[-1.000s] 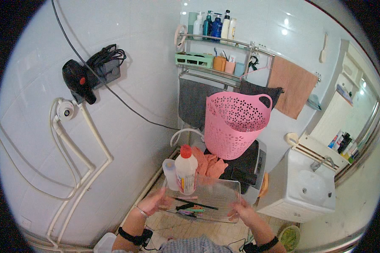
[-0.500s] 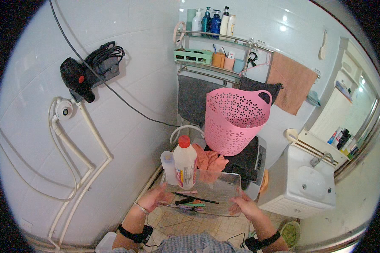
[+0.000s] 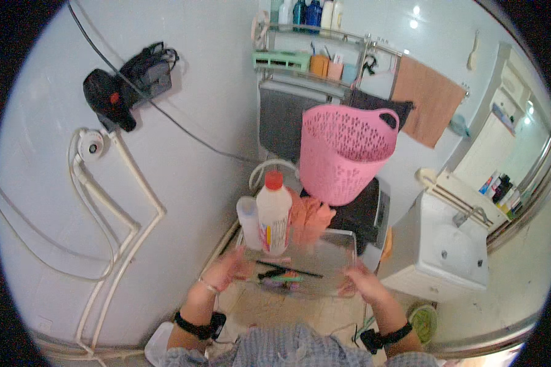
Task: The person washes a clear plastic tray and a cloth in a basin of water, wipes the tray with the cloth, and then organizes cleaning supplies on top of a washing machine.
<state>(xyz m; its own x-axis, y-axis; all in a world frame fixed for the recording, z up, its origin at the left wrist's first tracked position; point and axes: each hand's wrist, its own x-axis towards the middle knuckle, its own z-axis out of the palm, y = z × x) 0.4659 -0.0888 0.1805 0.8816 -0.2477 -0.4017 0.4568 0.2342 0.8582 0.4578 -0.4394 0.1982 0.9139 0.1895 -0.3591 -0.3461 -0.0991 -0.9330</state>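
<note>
A clear plastic tray (image 3: 332,260) hangs between my two hands above the floor, slightly blurred. At its left end the fingers of my left hand (image 3: 228,269) are closed on the side. My right hand (image 3: 362,283) grips the opposite end. Inside lie a long thin black stick (image 3: 300,271) and several small coloured things, some green, too blurred to name. A white bottle with a red cap (image 3: 274,211) and a pale translucent bottle (image 3: 248,221) stand upright at the tray's far left corner; I cannot tell whether they are in it.
Beyond the tray, a pink perforated basket (image 3: 333,168) sits on a dark-topped washing machine (image 3: 362,214), beside a crumpled orange-pink cloth (image 3: 311,214). The white sink (image 3: 450,248) is to the right, a green-filled basin (image 3: 422,324) below it. Pipes (image 3: 131,183) run along the left wall.
The whole scene sits higher in the picture, as the view has tilted down. Both hands keep their hold on the tray, and its contents look much the same.
</note>
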